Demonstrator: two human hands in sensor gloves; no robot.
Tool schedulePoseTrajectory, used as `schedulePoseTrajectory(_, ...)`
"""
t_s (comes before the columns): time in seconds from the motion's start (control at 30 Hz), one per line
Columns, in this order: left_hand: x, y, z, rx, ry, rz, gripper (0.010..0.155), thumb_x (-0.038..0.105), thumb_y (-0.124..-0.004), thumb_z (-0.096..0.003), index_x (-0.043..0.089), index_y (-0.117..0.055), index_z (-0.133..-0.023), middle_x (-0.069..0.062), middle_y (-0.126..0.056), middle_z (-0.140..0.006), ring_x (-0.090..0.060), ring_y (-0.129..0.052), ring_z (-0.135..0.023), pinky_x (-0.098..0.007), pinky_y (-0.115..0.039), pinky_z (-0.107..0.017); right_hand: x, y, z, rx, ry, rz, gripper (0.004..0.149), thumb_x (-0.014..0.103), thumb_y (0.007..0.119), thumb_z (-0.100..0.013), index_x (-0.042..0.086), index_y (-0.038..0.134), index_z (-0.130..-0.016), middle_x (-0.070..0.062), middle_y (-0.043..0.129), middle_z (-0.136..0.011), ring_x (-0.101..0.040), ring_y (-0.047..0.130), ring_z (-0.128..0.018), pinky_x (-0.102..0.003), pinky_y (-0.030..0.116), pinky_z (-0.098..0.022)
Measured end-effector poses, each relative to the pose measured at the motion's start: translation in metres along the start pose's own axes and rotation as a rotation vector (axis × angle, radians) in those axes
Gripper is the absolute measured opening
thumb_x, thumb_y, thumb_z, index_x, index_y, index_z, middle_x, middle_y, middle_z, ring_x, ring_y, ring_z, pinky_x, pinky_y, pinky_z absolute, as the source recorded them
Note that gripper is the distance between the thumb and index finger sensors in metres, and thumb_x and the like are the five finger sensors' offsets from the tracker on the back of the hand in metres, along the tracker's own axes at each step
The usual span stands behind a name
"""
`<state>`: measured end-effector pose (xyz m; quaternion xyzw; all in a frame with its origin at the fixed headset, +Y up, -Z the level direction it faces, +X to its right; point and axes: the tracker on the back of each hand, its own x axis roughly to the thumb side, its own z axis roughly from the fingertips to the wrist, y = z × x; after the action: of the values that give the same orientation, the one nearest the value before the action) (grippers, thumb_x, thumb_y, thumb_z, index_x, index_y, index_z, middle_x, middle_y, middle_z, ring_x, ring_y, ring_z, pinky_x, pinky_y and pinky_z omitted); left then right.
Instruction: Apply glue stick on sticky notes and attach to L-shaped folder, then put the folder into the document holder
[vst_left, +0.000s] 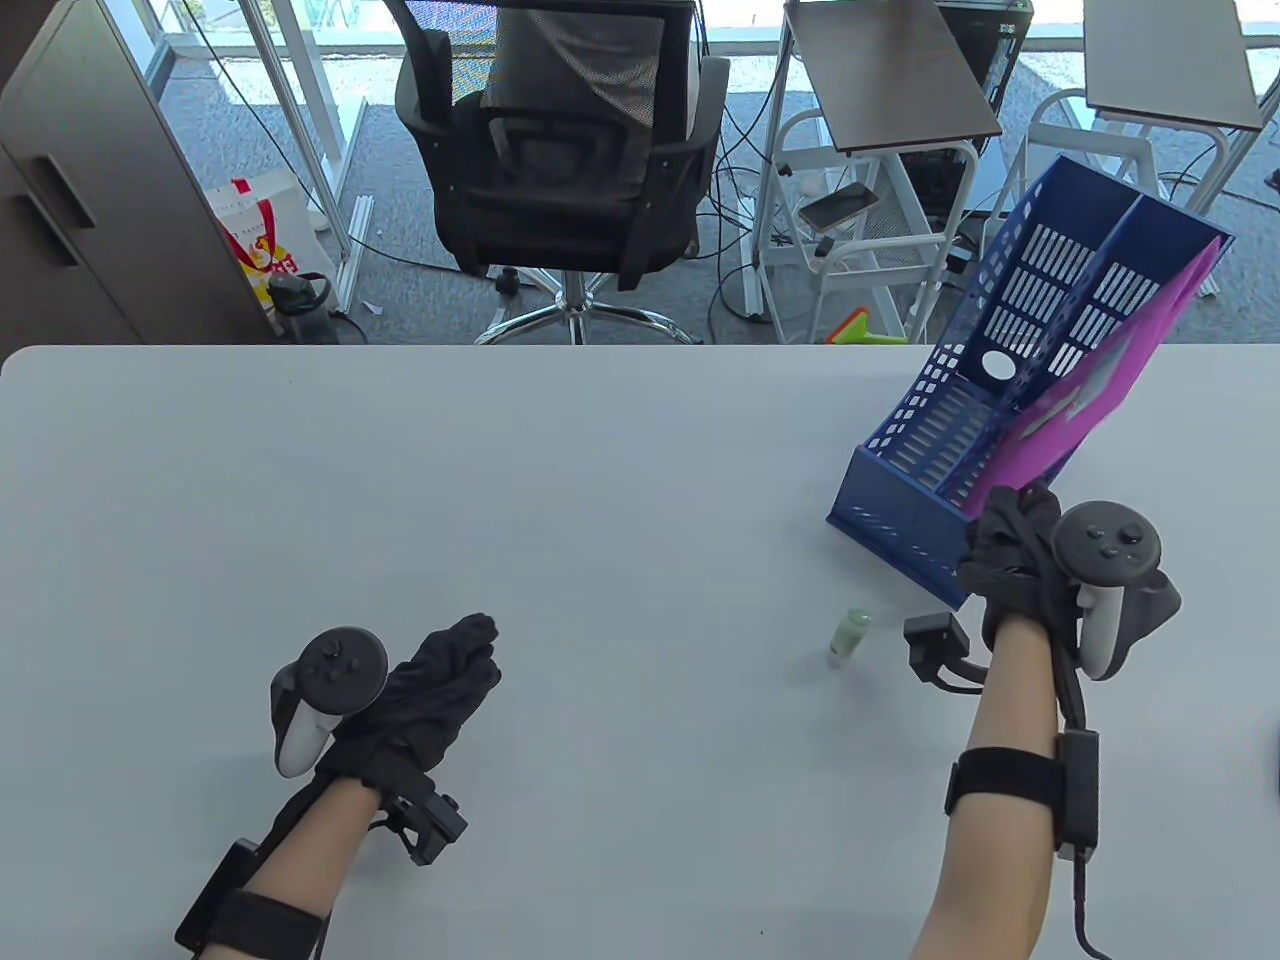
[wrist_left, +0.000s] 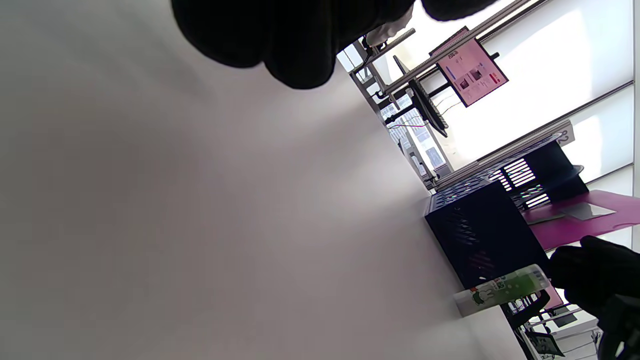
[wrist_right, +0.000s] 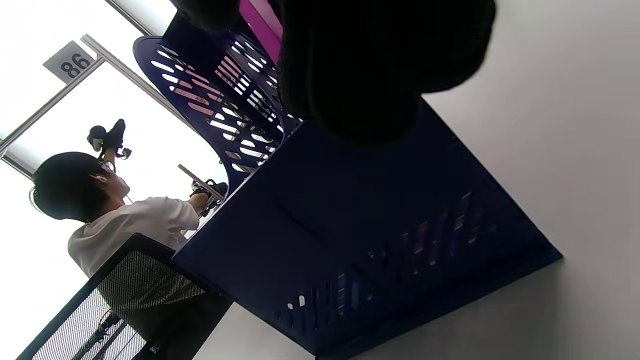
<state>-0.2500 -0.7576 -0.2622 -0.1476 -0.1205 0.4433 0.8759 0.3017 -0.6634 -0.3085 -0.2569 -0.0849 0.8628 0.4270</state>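
Note:
A magenta L-shaped folder (vst_left: 1090, 385) stands slanted in the right slot of the blue document holder (vst_left: 960, 420) at the table's right side. My right hand (vst_left: 1010, 545) grips the folder's lower corner at the holder's front. A sticky note shows pale on the folder (wrist_left: 580, 212). The glue stick (vst_left: 850, 637), green and white, lies on the table just left of my right wrist. Flat on the table at lower left lies my left hand (vst_left: 440, 680), fingers straight, holding nothing. In the right wrist view the holder (wrist_right: 360, 235) fills the frame under my dark glove.
The white table (vst_left: 500, 500) stretches between the hands. Beyond its far edge stand a black office chair (vst_left: 560, 150) and white carts (vst_left: 870, 200). In the right wrist view another person (wrist_right: 115, 215) sits behind the holder.

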Motion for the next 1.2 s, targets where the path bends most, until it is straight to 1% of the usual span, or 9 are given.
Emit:
schedulePoseTrajectory(0.13,0.008,-0.001,0.000,-0.034,-0.024,-0.127,0.055,0.037,-0.064,-0.0558,0.024,-0.049,-0.107,-0.006,-0.056,-0.106,-0.028,-0.081,-0.090,-0.050,-0.072,-0.063,0.005,-0.007,0.025,-0.048,-0.099,0.075,0.059,0.038,0.057,-0.066,-0.003,0.052,-0.108,-0.018,0.088,-0.078,-0.030,0.097,-0.053,-0.037,0.082,-0.041)
schedulePoseTrajectory(0.27,0.023,-0.002,0.004,-0.024,-0.071,-0.269,0.055,0.039,-0.064,-0.0553,0.027,-0.051,-0.107,-0.003,-0.056,-0.109,-0.028,-0.077,-0.094,-0.053,-0.066,-0.068,0.033,0.002,0.067,-0.097,-0.388,0.293,0.057,0.039,0.056,-0.066,0.002,0.052,-0.110,-0.022,0.079,-0.091,-0.037,0.090,-0.068,-0.042,0.078,-0.051)
schedulePoseTrajectory(0.33,0.034,-0.002,0.007,-0.022,-0.103,-0.365,0.055,0.034,-0.061,-0.0537,0.028,-0.051,-0.107,-0.003,-0.054,-0.111,-0.029,-0.073,-0.098,-0.056,-0.060,-0.073,0.052,0.020,0.100,-0.073,-0.585,0.447,0.056,0.041,0.054,-0.067,0.008,0.050,-0.112,-0.022,0.068,-0.104,-0.043,0.079,-0.084,-0.049,0.071,-0.061)
schedulePoseTrajectory(0.4,0.041,-0.002,0.010,-0.006,-0.123,-0.458,0.056,0.032,-0.061,-0.0521,0.030,-0.050,-0.107,-0.001,-0.049,-0.114,-0.030,-0.064,-0.106,-0.060,-0.049,-0.077,0.063,0.041,0.126,-0.059,-0.702,0.531,0.055,0.042,0.054,-0.067,0.012,0.050,-0.114,-0.020,0.057,-0.112,-0.047,0.066,-0.096,-0.054,0.063,-0.068)
schedulePoseTrajectory(0.53,0.049,-0.003,0.016,0.024,-0.132,-0.618,0.059,0.037,-0.062,-0.0519,0.032,-0.047,-0.109,0.002,-0.034,-0.120,-0.029,-0.042,-0.116,-0.064,-0.032,-0.080,0.071,0.089,0.168,0.046,-0.848,0.623,0.059,0.046,0.054,-0.067,0.015,0.045,-0.116,-0.016,0.045,-0.120,-0.049,0.043,-0.108,-0.062,0.047,-0.075)
schedulePoseTrajectory(0.63,0.052,-0.004,0.020,0.015,-0.142,-0.660,0.065,0.049,-0.064,-0.0530,0.031,-0.041,-0.111,0.002,-0.020,-0.121,-0.029,-0.023,-0.118,-0.066,-0.021,-0.079,0.069,0.114,0.185,0.120,-0.879,0.676,0.064,0.050,0.054,-0.066,0.018,0.037,-0.118,-0.015,0.031,-0.123,-0.048,0.028,-0.113,-0.065,0.037,-0.076)
schedulePoseTrajectory(0.77,0.058,-0.008,0.022,0.003,-0.157,-0.736,0.074,0.059,-0.063,-0.0523,0.033,-0.030,-0.113,0.003,-0.004,-0.119,-0.028,-0.005,-0.116,-0.067,-0.009,-0.075,0.058,0.132,0.195,0.211,-0.871,0.757,0.070,0.055,0.054,-0.064,0.019,0.029,-0.120,-0.013,0.018,-0.124,-0.048,0.017,-0.113,-0.068,0.030,-0.076)
schedulePoseTrajectory(0.9,0.060,-0.012,0.024,0.001,-0.158,-0.806,0.076,0.065,-0.061,-0.0511,0.034,-0.029,-0.113,0.005,-0.003,-0.119,-0.025,-0.004,-0.116,-0.066,-0.008,-0.075,0.052,0.139,0.197,0.243,-0.849,0.870,0.073,0.058,0.053,-0.064,0.019,0.026,-0.120,-0.014,0.017,-0.125,-0.049,0.016,-0.113,-0.069,0.031,-0.076)
schedulePoseTrajectory(1.2,0.059,-0.010,0.021,0.013,-0.148,-0.786,0.075,0.064,-0.061,-0.0508,0.033,-0.032,-0.113,0.005,-0.007,-0.119,-0.025,-0.007,-0.116,-0.065,-0.011,-0.077,0.044,0.140,0.199,0.287,-0.879,0.906,0.072,0.056,0.054,-0.064,0.017,0.030,-0.119,-0.015,0.021,-0.124,-0.048,0.018,-0.113,-0.068,0.032,-0.076)
